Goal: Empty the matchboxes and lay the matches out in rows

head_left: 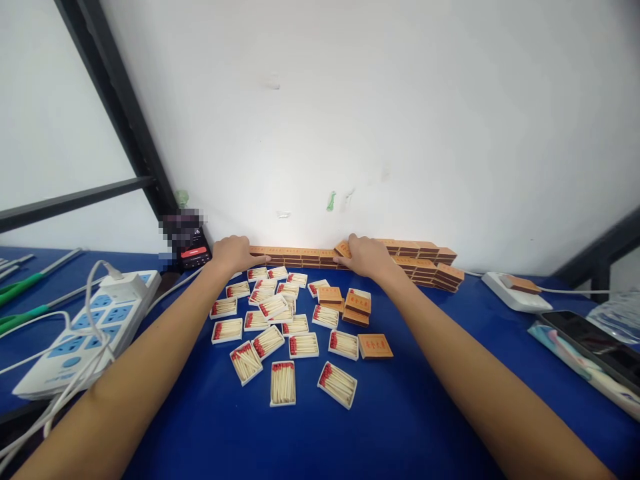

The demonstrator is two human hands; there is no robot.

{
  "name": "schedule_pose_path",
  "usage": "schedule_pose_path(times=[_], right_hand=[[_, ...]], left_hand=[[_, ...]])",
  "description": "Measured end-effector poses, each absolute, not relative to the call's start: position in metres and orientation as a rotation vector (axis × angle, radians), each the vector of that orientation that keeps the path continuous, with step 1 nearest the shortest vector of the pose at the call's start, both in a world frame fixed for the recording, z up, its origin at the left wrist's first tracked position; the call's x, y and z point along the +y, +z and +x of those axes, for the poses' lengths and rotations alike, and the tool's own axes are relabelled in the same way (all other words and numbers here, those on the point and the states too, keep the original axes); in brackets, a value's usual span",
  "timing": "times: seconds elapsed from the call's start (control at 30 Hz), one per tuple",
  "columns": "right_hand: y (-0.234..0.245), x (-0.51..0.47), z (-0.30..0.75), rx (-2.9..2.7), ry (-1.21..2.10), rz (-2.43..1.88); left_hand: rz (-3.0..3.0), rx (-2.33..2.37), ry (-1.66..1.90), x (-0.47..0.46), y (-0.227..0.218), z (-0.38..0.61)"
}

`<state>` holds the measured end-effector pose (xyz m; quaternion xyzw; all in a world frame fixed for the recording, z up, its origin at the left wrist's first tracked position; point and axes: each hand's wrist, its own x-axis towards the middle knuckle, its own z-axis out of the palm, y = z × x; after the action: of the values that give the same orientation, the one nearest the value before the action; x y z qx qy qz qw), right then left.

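Against the wall runs a low row of stacked orange matchboxes (303, 256). My left hand (231, 255) is at the row's left end, its thumb along the front of the end boxes and its other fingers mostly hidden. At the right end, my right hand (367, 256) is closed around a tilted matchbox (343, 249); its far fingers are out of sight. Between my arms lie several open white trays of red-tipped matches (303, 345). Near the right hand are a small pile of matchbox covers (358, 303) and a single orange matchbox (376, 346).
More stacked matchboxes (425, 267) stand right of my right hand. A white power strip (85, 333) with cables and a phone (193, 247) are at left. At right are a white adapter (515, 293) with an orange box on it and a dark phone (595, 347).
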<state>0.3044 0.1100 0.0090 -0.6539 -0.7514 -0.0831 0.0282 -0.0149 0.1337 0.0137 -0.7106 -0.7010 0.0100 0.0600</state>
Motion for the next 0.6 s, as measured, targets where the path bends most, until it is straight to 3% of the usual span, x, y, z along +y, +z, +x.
schedule_pose_path(times=[0.6], right_hand=[[0.0078,0.1122,0.3046,-2.284,-0.273,-2.072]], left_hand=[[-2.179,-2.111,-0.006,0.1327,0.0069,-0.0108]])
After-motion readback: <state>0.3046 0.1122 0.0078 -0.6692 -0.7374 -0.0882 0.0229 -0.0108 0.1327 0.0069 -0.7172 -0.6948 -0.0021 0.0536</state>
